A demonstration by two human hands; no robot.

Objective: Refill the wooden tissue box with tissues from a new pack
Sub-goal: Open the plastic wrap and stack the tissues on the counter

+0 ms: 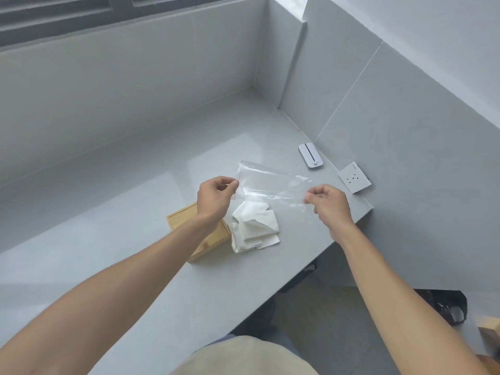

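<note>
Since tissues (254, 228) prob already out beside wooden box (201, 231), just stretching empty plastic wrapper (270, 186) taut w/ left hand (215, 198) & right hand (328, 205) pinching opposite ends, likely to toss.

The wooden tissue box (198, 234) is pale, light-grained wood, resting on the grey counter left of centre, partly hidden under a forearm; just to its right, touching it, lies a loose, untidy stack of white tissues (255, 230), folded sheets splayed at angles; above and beyond them the clear plastic wrapper (270, 185) is stretched taut, empty and creased, raised off the counter.
</note>
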